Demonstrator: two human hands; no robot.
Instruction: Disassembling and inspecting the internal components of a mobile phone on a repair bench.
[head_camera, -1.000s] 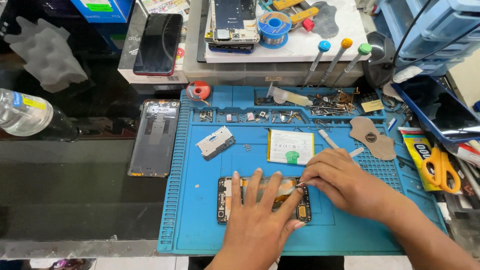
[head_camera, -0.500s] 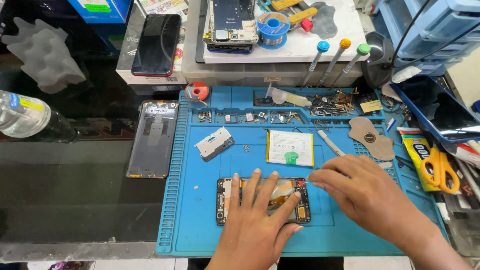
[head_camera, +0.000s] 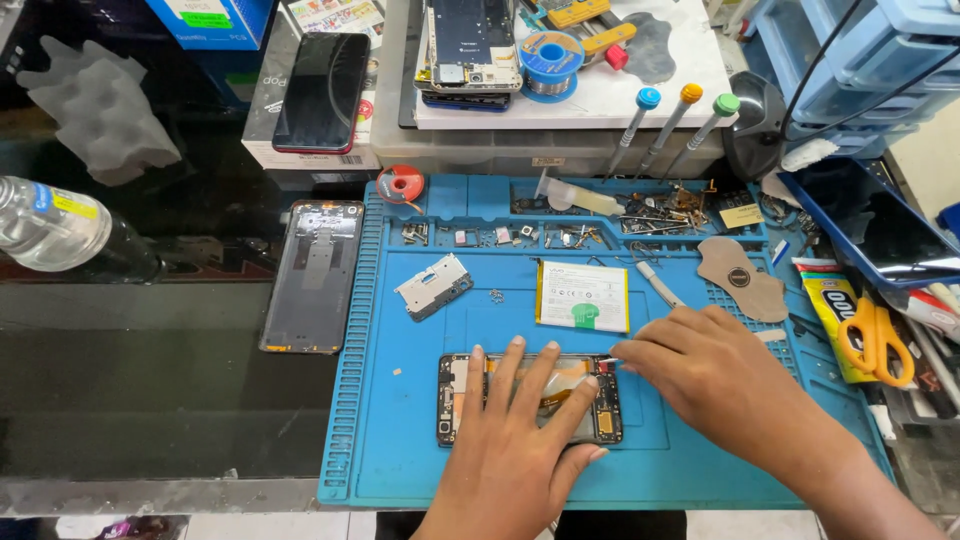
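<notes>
My left hand (head_camera: 520, 430) lies flat, fingers spread, on the opened phone (head_camera: 530, 398); my right hand (head_camera: 715, 375) pinches a thin tool there (tip hidden), and I fear slipping could tear its flex cable

Blue work mat (head_camera: 400, 440) under both hands: matt, rubbery, ribbed at its edges. Opened phone (head_camera: 455, 400) beneath left hand (head_camera: 520, 440): bare metal and circuit parts. Battery (head_camera: 583, 296) just beyond right hand (head_camera: 720, 375): smooth white wrap. Bench (head_camera: 150, 400) left of hands: glossy black, reflective.
</notes>
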